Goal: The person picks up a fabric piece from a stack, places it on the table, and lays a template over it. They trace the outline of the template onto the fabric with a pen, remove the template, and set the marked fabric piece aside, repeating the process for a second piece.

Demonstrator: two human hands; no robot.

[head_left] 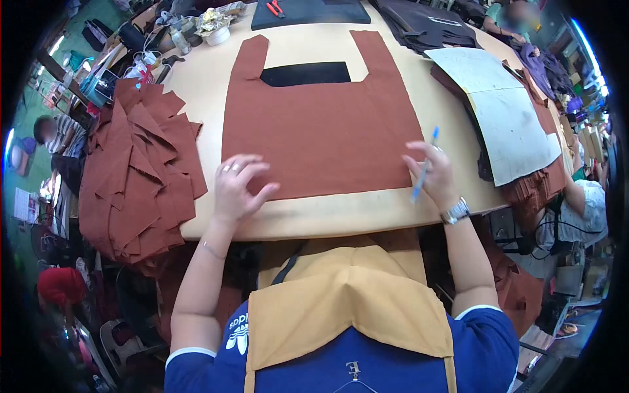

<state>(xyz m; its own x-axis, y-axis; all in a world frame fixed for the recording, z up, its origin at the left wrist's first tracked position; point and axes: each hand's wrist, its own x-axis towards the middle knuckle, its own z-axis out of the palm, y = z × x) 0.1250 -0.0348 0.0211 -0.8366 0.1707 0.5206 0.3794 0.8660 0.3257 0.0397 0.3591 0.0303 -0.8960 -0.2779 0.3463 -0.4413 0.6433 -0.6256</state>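
Cut fabric panel (321,137) flat on worktable (295,221), between left hand (238,187) and right hand (440,171), pen (422,173) in the latter. Fabric heap (137,177) left of panel; pattern sheet (511,124) on fabric stack (536,191) to the right. Behind panel, far side: board (314,16) with hand tool (275,8) on it.

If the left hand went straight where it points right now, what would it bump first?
Probably the brown cloth: the left hand overlaps its edge, though I can't tell whether they touch.
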